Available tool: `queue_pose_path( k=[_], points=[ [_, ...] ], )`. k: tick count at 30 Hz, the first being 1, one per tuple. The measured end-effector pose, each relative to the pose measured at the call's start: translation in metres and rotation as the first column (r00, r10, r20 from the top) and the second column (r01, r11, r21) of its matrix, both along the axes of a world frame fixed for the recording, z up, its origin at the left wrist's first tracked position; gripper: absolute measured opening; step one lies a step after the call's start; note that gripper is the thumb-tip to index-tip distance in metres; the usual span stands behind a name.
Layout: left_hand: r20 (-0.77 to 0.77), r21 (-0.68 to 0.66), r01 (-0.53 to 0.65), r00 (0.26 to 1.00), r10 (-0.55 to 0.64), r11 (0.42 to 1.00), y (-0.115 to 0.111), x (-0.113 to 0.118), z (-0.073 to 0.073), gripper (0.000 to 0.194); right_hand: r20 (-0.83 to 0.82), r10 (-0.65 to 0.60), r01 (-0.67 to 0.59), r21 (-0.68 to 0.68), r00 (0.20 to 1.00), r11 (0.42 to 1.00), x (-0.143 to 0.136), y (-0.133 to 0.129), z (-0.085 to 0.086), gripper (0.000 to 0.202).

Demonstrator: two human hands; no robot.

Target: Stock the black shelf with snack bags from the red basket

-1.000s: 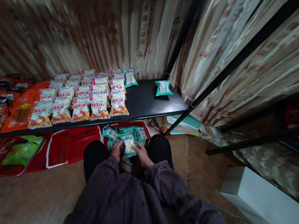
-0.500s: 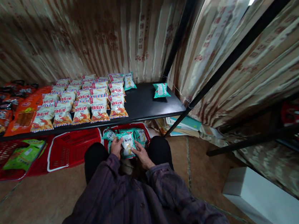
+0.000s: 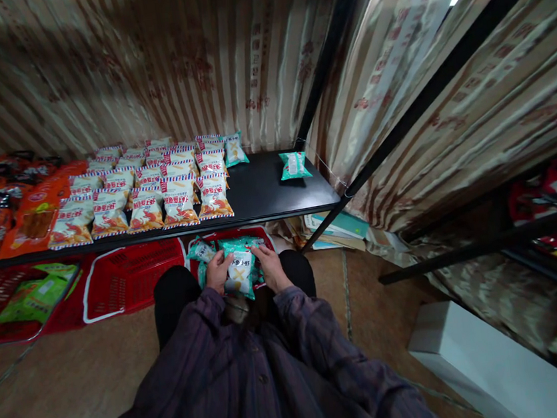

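Note:
Between my knees, a teal-and-white snack bag (image 3: pixel 240 270) is held by its upper corners. My left hand (image 3: pixel 218 271) pinches its left side, and my right hand (image 3: pixel 270 267) grips the top right corner. Beneath and behind it, more teal snack bags (image 3: pixel 201 251) fill a red basket (image 3: pixel 267 237) under the shelf edge. On the black shelf (image 3: pixel 267 193), one teal bag (image 3: pixel 235 149) leans upright at the end of the white snack bags (image 3: pixel 179 200). Another teal bag (image 3: pixel 295 165) lies apart near the shelf's right end.
Orange snack packs (image 3: pixel 32 217) line the shelf's left part. Below stand red baskets (image 3: pixel 133 279), one holding green bags (image 3: pixel 37 297). A slanting black post (image 3: pixel 400 125) crosses on the right. Papers (image 3: pixel 341 225) and a white box (image 3: pixel 491 359) lie on the floor.
My right hand has shifted from the bag's lower right side up to its top right corner. The bag has tilted slightly. The whole view has moved a little.

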State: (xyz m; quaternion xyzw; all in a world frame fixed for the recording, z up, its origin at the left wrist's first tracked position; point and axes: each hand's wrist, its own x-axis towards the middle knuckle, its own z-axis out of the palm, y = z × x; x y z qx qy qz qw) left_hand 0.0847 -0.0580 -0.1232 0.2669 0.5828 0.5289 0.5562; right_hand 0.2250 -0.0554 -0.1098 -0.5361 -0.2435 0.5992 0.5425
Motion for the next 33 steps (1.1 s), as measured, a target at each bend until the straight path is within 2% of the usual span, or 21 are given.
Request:
queue_pose_path(
  k=[5, 14, 19, 23, 28, 33],
  points=[
    [0.025, -0.041, 0.075, 0.997, -0.074, 0.996, -0.008, -0.004, -0.002, 0.045, -0.009, -0.11, 0.109, -0.07, 0.994, 0.992, -0.003, -0.001, -0.008, 0.029],
    [0.089, -0.041, 0.247, 0.966, -0.243, 0.968, -0.023, -0.008, -0.008, 0.029, -0.031, -0.297, 0.286, -0.193, 0.954, 0.939, 0.004, 0.008, -0.016, 0.023],
    [0.117, -0.02, 0.266, 0.958, -0.262, 0.964, -0.03, -0.006, -0.012, 0.042, -0.068, -0.371, 0.346, -0.233, 0.926, 0.909, 0.007, 0.012, -0.019, 0.017],
    [0.095, -0.011, 0.221, 0.971, -0.219, 0.975, -0.034, -0.005, -0.017, 0.047, -0.098, -0.403, 0.367, -0.264, 0.91, 0.892, 0.01, 0.017, -0.024, 0.016],
    [0.053, -0.017, 0.078, 0.996, -0.077, 0.997, -0.046, -0.001, -0.023, 0.039, -0.141, -0.438, 0.383, -0.301, 0.888, 0.873, 0.021, 0.026, -0.024, 0.016],
    [0.003, -0.039, -0.054, 0.999, 0.054, 0.998, -0.05, -0.005, -0.019, 0.028, -0.176, -0.452, 0.393, -0.289, 0.874, 0.873, 0.028, 0.033, -0.018, 0.009]
  ],
)
